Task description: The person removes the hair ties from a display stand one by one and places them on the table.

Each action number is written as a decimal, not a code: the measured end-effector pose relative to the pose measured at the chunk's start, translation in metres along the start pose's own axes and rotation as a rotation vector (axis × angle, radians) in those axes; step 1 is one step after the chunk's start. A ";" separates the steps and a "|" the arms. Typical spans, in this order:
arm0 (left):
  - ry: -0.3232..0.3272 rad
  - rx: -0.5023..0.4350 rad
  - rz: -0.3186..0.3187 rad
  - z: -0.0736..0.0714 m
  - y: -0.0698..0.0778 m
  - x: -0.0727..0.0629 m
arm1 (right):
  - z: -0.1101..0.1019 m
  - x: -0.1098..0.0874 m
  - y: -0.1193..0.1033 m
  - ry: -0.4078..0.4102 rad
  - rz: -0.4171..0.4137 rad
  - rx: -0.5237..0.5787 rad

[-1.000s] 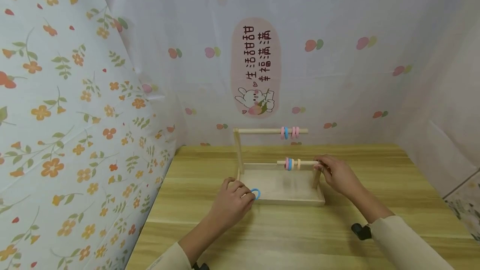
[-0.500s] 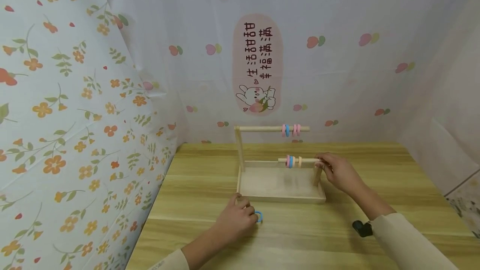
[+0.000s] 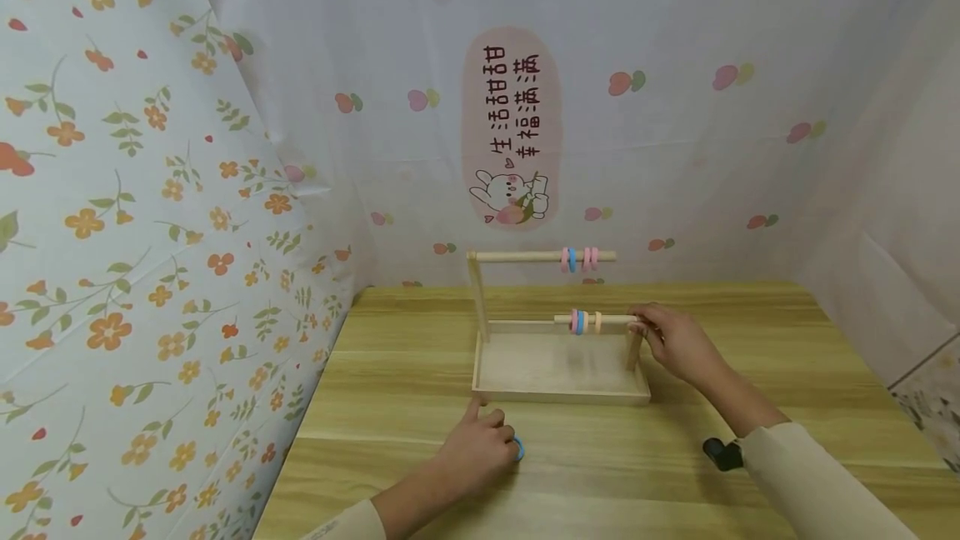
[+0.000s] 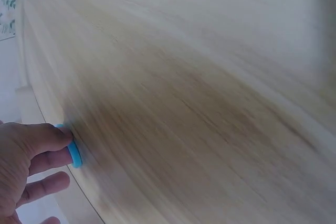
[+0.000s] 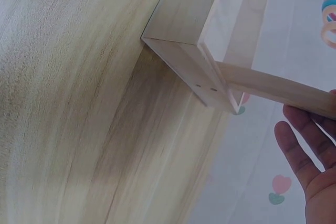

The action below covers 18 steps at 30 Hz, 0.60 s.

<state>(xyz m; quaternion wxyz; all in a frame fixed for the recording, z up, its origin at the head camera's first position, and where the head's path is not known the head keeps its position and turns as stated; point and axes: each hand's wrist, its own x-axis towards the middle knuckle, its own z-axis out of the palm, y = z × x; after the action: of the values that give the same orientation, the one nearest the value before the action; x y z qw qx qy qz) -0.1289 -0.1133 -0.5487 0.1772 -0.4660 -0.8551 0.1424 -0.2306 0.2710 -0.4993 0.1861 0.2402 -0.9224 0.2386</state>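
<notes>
My left hand [image 3: 480, 450] pinches a small blue ring [image 3: 519, 448] just above the table, in front of the stand's tray. In the left wrist view the blue ring [image 4: 76, 157] sits between thumb and forefinger, the other fingers apart from it. My right hand [image 3: 678, 346] grips the top of the short post [image 3: 634, 350] on the wooden stand [image 3: 562, 397]. Close up, its fingers rest on that post [image 5: 273, 86]. Pink, blue and cream rings [image 3: 579, 322] hang on the lower rod; pink and blue rings [image 3: 572, 260] hang on the upper rod.
The stand's tray lies on a wood-grain table [image 3: 600, 473], with a tall post [image 3: 478, 302] at its left end. A patterned cloth [image 3: 675, 148] rises behind the table, and a floral one [image 3: 150, 273] hangs at left. Something black [image 3: 722, 454] shows by the right sleeve.
My left hand has drawn the blue ring from the tray's front edge back toward me and down near the table. The right hand stays on the short post.
</notes>
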 end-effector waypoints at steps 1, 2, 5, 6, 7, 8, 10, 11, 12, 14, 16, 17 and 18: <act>-0.003 -0.001 0.001 0.000 0.001 0.001 | 0.000 0.000 0.000 0.003 0.001 0.003; -0.008 0.001 0.002 0.000 0.002 0.002 | 0.000 -0.001 0.001 0.006 0.000 0.002; -0.016 0.008 0.001 0.002 0.003 0.005 | 0.002 0.000 0.002 0.014 -0.003 0.002; -0.015 0.010 0.001 0.002 0.003 0.006 | 0.002 0.000 0.003 0.016 -0.005 -0.002; -0.014 0.010 0.001 0.002 0.003 0.007 | 0.003 0.000 0.003 0.018 -0.008 -0.001; -0.011 0.010 0.001 0.003 0.003 0.008 | 0.004 0.000 0.004 0.019 -0.011 -0.004; -0.002 0.008 0.002 0.004 0.003 0.009 | 0.004 0.000 0.004 0.019 -0.013 0.001; 0.002 0.007 0.003 0.004 0.003 0.009 | 0.005 0.000 0.004 0.018 -0.013 0.001; 0.005 0.007 0.003 0.005 0.003 0.010 | 0.005 0.000 0.004 0.015 -0.013 0.004; 0.009 0.004 0.004 0.006 0.003 0.009 | 0.004 0.000 0.004 0.012 -0.012 0.005; 0.008 0.005 0.003 0.008 0.003 0.009 | 0.003 -0.001 0.003 0.009 -0.010 0.005; 0.008 0.005 0.003 0.008 0.003 0.009 | 0.003 -0.001 0.003 0.006 -0.006 0.005; 0.008 0.005 0.003 0.008 0.003 0.009 | 0.002 -0.001 0.003 0.004 -0.004 0.005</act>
<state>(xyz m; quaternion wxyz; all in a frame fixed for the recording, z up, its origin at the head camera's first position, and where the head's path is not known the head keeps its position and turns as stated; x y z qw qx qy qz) -0.1349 -0.1044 -0.5560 0.1814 -0.4675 -0.8533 0.1430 -0.2320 0.2726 -0.5029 0.1878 0.2419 -0.9210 0.2408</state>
